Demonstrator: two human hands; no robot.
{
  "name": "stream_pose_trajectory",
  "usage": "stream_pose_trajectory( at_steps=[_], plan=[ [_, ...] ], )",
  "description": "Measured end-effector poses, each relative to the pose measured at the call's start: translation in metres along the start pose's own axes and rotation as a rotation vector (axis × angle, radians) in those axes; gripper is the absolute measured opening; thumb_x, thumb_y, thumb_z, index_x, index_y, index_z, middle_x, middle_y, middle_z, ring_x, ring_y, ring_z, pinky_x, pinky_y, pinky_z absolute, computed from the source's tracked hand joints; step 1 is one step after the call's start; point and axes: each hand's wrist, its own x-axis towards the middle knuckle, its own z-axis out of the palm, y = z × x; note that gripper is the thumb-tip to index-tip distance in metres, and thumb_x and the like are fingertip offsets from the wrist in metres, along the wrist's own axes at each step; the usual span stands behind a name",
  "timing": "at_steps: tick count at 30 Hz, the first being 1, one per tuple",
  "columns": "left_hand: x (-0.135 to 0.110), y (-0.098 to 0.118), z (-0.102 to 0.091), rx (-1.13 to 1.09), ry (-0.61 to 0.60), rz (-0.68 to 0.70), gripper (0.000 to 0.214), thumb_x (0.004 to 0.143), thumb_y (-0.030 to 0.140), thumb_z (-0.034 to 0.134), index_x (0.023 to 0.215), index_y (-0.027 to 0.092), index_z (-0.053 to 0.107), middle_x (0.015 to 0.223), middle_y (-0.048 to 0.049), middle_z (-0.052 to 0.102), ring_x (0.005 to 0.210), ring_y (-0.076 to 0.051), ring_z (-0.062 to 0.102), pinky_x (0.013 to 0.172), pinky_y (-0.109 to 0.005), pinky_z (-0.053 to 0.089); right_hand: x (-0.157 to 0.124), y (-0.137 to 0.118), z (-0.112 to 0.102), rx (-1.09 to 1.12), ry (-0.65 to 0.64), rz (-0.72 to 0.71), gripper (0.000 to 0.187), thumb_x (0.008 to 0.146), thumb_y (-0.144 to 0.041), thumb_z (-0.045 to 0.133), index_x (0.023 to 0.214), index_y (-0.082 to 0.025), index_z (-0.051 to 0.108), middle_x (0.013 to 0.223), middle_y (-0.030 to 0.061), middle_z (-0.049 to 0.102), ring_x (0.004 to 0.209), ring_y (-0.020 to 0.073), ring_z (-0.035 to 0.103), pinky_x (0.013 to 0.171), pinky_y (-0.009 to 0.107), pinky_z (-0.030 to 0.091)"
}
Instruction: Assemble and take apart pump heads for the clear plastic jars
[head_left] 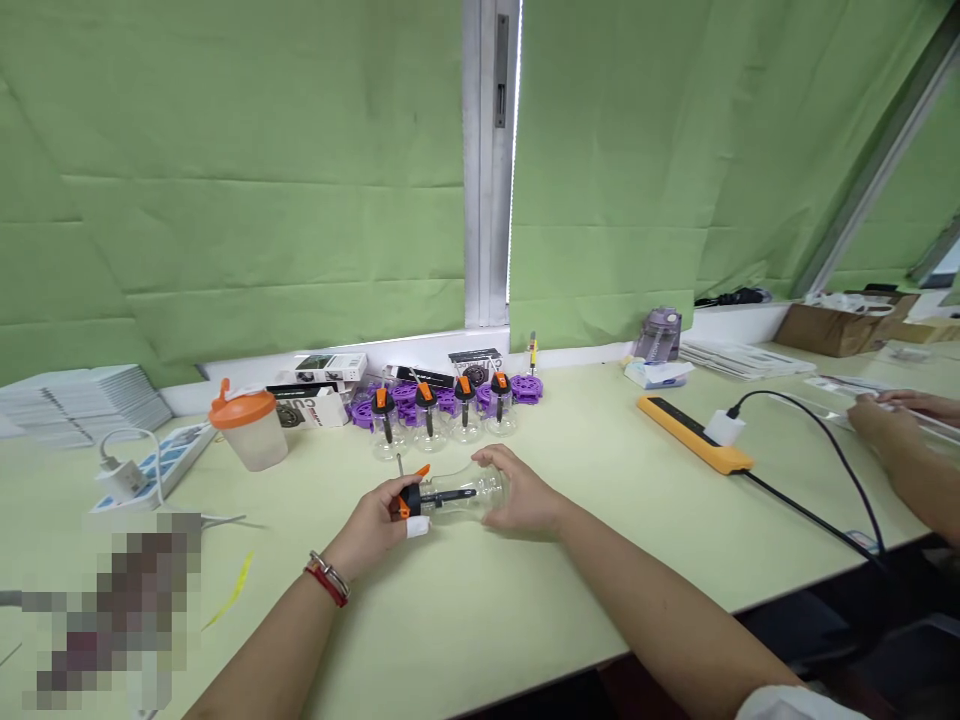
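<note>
A clear glass bottle (484, 492) with a black and orange cap (409, 500) lies sideways between my two hands, just above or on the table. My left hand (379, 525) grips the cap, and a white wrap covers one fingertip. Curled around the bottle's wide base is my right hand (517, 492). A dark tube shows inside the glass. Beyond my hands, several similar bottles (428, 425) with black and orange caps stand upright in a row, in front of purple plastic parts (526, 388).
Left stand an orange-lidded cup (253, 430), boxes (315, 408) and a white power strip (176, 462). An orange power strip (694, 435) with a black cable lies right. A purple bottle (660, 335) stands behind tissues (658, 373). Another person's hands (892, 430) work at far right.
</note>
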Motion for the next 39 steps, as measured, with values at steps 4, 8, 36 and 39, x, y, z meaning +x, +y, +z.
stream_pose_trajectory(
  at_steps=[4, 8, 36, 39],
  plan=[
    [0.000, 0.000, -0.001, 0.016, -0.014, 0.001, 0.072, 0.057, 0.034, 0.079, 0.121, 0.013, 0.054, 0.093, -0.0045, 0.062, 0.080, -0.017, 0.057, 0.076, -0.030, 0.047, 0.000, 0.000, 0.001, -0.005, -0.013, 0.000, 0.076, 0.053, -0.018, 0.076, 0.123, -0.025, 0.046, 0.123, 0.0058, 0.042, 0.116, 0.0206, 0.044, 0.102, 0.035, 0.036],
    [0.000, -0.002, -0.002, 0.055, -0.011, -0.003, 0.071, 0.059, 0.034, 0.078, 0.122, 0.014, 0.054, 0.096, -0.0057, 0.061, 0.083, -0.018, 0.057, 0.078, -0.031, 0.046, 0.001, 0.000, 0.001, -0.004, -0.054, -0.007, 0.078, 0.054, -0.020, 0.077, 0.125, -0.025, 0.045, 0.124, 0.0061, 0.041, 0.118, 0.0212, 0.044, 0.102, 0.035, 0.036],
    [-0.001, 0.000, -0.003, 0.111, -0.021, 0.031, 0.056, 0.063, 0.039, 0.075, 0.113, 0.016, 0.061, 0.097, -0.0047, 0.063, 0.083, -0.018, 0.056, 0.076, -0.028, 0.046, 0.008, 0.016, 0.010, 0.474, -0.079, 0.187, 0.061, 0.075, -0.058, 0.061, 0.120, -0.021, 0.047, 0.090, 0.0027, 0.056, 0.082, 0.0153, 0.056, 0.083, 0.035, 0.044],
    [-0.001, 0.000, -0.004, 0.109, -0.023, 0.031, 0.057, 0.063, 0.040, 0.075, 0.113, 0.016, 0.061, 0.100, -0.0055, 0.064, 0.087, -0.019, 0.057, 0.079, -0.030, 0.046, 0.007, 0.016, 0.008, 0.464, -0.084, 0.180, 0.071, 0.074, -0.057, 0.062, 0.131, -0.022, 0.042, 0.114, 0.0088, 0.052, 0.090, 0.0160, 0.054, 0.086, 0.035, 0.043]
  ],
)
